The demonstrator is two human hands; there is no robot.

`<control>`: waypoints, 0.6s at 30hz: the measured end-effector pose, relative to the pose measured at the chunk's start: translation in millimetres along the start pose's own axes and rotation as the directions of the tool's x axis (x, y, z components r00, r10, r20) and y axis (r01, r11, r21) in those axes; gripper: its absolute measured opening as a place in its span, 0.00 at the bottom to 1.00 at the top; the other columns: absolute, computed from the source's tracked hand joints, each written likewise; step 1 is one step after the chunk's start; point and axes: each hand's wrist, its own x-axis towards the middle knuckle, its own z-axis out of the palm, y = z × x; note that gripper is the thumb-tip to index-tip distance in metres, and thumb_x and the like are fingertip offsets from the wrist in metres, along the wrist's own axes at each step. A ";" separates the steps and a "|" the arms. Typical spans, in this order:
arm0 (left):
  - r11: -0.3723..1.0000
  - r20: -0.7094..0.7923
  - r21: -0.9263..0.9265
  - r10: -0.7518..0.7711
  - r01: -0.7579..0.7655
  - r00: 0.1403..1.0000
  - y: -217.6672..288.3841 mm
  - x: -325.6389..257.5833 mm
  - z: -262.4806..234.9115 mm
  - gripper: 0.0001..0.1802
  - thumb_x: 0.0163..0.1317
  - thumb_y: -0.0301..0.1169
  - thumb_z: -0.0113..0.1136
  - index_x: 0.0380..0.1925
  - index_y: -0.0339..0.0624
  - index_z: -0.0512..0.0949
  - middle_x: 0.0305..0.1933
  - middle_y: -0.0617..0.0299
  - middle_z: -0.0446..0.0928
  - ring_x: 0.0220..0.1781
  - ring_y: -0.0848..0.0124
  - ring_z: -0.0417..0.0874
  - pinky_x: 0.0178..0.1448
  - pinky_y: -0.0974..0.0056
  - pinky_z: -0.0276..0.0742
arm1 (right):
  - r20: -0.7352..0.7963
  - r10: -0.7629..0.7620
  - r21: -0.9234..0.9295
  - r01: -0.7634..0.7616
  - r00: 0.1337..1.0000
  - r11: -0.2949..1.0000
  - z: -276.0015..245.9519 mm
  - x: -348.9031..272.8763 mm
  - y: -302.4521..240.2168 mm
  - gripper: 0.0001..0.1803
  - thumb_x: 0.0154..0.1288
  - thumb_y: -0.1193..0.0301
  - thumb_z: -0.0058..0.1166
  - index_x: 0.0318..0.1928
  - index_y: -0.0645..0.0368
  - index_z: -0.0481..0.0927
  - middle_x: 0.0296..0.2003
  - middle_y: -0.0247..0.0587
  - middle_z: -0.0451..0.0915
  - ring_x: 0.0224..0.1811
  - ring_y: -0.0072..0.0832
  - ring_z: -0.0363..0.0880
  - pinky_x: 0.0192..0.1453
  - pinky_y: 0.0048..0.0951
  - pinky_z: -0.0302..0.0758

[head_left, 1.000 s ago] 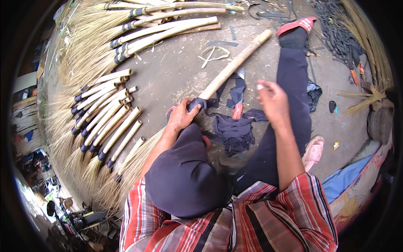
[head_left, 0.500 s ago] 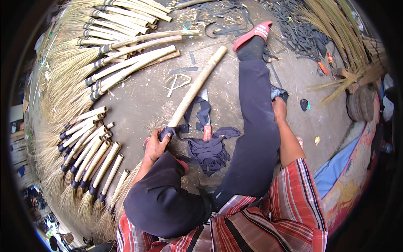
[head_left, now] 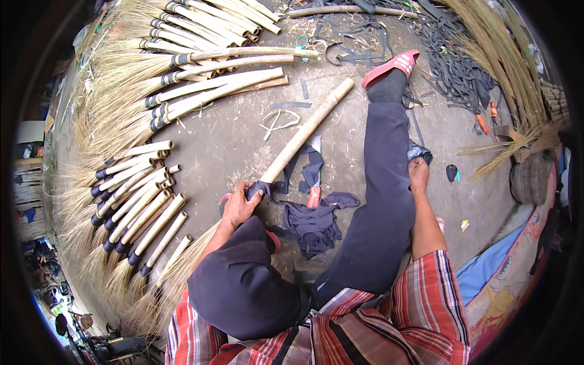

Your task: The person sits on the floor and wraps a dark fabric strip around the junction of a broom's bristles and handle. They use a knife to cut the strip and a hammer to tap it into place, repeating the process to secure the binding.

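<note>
My left hand (head_left: 242, 205) is wrapped around the neck of a grass broom, where a dark cloth strip (head_left: 258, 190) is wound. The pale wooden broom handle (head_left: 313, 131) slants away to the upper right; its bristles (head_left: 185, 267) run back beneath my left forearm. Beyond my outstretched right leg, my right hand (head_left: 418, 174) has its curled fingers at a small dark plastic bag (head_left: 420, 152). The fingertips are partly hidden there. Between my legs lies a heap of dark cloth strips (head_left: 310, 225) with a red-handled tool (head_left: 314, 197) beside it.
Several finished brooms (head_left: 225, 85) fan out at the far left, with shorter-handled brooms (head_left: 146, 213) nearer. Tangled dark strips (head_left: 450, 67) and a long grass bundle (head_left: 505, 55) lie at the far right. A round wooden block (head_left: 530, 176) stands at the right.
The view has shifted, so the scene sits farther right and mostly lower in the picture. Both hands keep nearly the same places, the left on the broom, the right at the bag.
</note>
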 end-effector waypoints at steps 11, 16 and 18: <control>0.995 -0.046 0.000 0.101 -0.102 0.994 -6.3 1.1 3.6 0.34 0.70 0.51 0.67 0.65 0.39 0.73 0.54 0.39 0.86 0.58 0.46 0.88 0.62 0.50 0.81 | 0.054 -0.136 0.525 0.088 0.989 0.847 -45.6 -94.6 -199.4 0.11 0.78 0.68 0.59 0.50 0.64 0.80 0.33 0.39 0.87 0.29 0.19 0.82 0.36 0.25 0.78; 0.998 -0.012 0.002 0.064 -0.064 0.998 -0.4 -3.7 -1.3 0.33 0.71 0.52 0.66 0.64 0.38 0.74 0.56 0.38 0.86 0.60 0.44 0.88 0.64 0.48 0.81 | 0.465 -0.375 0.589 0.037 0.802 0.808 55.8 -218.9 -286.7 0.08 0.75 0.71 0.61 0.48 0.63 0.80 0.37 0.42 0.88 0.39 0.27 0.91 0.42 0.30 0.84; 0.998 -0.017 0.020 0.065 -0.065 0.998 1.9 -6.0 -3.6 0.33 0.71 0.51 0.67 0.63 0.37 0.75 0.56 0.38 0.86 0.60 0.43 0.87 0.64 0.47 0.81 | 0.446 -0.455 0.482 0.222 0.771 0.848 92.7 -247.4 -303.1 0.08 0.73 0.72 0.63 0.44 0.66 0.82 0.38 0.43 0.88 0.39 0.28 0.90 0.43 0.32 0.84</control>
